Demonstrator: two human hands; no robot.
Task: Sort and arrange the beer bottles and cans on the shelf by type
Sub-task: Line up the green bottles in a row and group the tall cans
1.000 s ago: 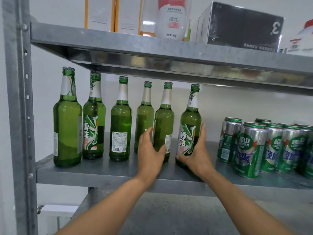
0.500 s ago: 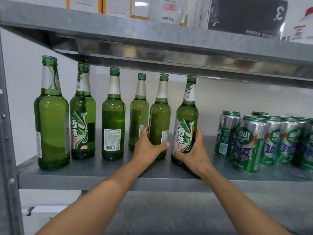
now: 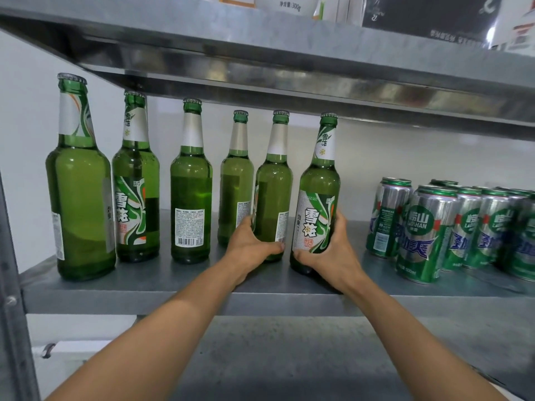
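Since 1.0 s ago, both hands have slid lower on their bottles, and the fingers that pointed upward now curl round the glass. 6 upright green glass beer bottles with green caps and white neck labels stand in a row on the left part of the grey galvanised metal shelf [image 3: 144, 282].

Bottle 1 [image 3: 79, 204] stands nearest the front edge. Bottle 2 [image 3: 136, 198] shows its green-and-white front label. Bottle 3 [image 3: 191, 198] shows a white back label with a barcode. Bottle 4 [image 3: 236, 192] stands further back.

The left hand [image 3: 249, 247] grips the lower body of bottle 5 [image 3: 273, 195], with the thumb across its front and the fingers round its left side. The right hand [image 3: 333, 256] grips the lower body of bottle 6 [image 3: 318, 204], with the thumb below the front label and the fingers round its right side. A narrow gap separates these 2 bottles.

To the right, apart from bottle 6, stands a cluster of silver-and-green aluminium beer cans [image 3: 424, 235]. Above, the upper metal shelf [image 3: 260, 39] carries a black box [image 3: 419, 15].
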